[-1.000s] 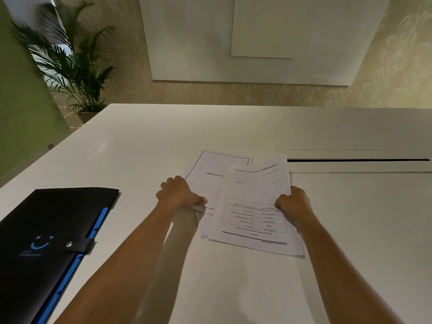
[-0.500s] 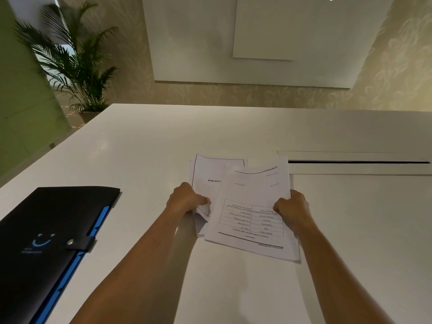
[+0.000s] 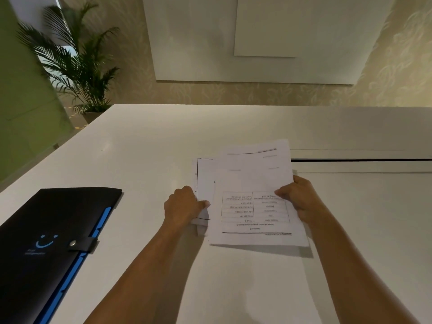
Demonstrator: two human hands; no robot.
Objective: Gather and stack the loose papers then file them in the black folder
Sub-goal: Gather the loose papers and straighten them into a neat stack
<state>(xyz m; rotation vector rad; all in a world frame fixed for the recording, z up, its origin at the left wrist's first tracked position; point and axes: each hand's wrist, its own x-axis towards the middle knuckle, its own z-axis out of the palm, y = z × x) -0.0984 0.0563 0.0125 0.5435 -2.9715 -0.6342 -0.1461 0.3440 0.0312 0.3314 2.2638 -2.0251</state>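
Observation:
A loose stack of white printed papers [image 3: 252, 183] is lifted off the white table [image 3: 152, 141], the top sheet showing a table of text upside down. My left hand [image 3: 183, 205] grips the left edge of the lower sheets. On the right edge, my right hand [image 3: 298, 197] holds the top sheet, thumb on the page. The sheets overlap unevenly, a bordered sheet [image 3: 204, 176] sticking out to the left. The black folder [image 3: 49, 230], with blue tabs and a snap strap, lies closed at the left of the table.
A long cable slot [image 3: 360, 160] runs across the table to the right of the papers. A potted palm [image 3: 77, 66] stands on the floor beyond the table's far left corner. A white wall panel hangs behind.
Both hands have drawn closer together, sliding the left sheets further under the top sheet. The stack has risen off the table and the overlap is greater.

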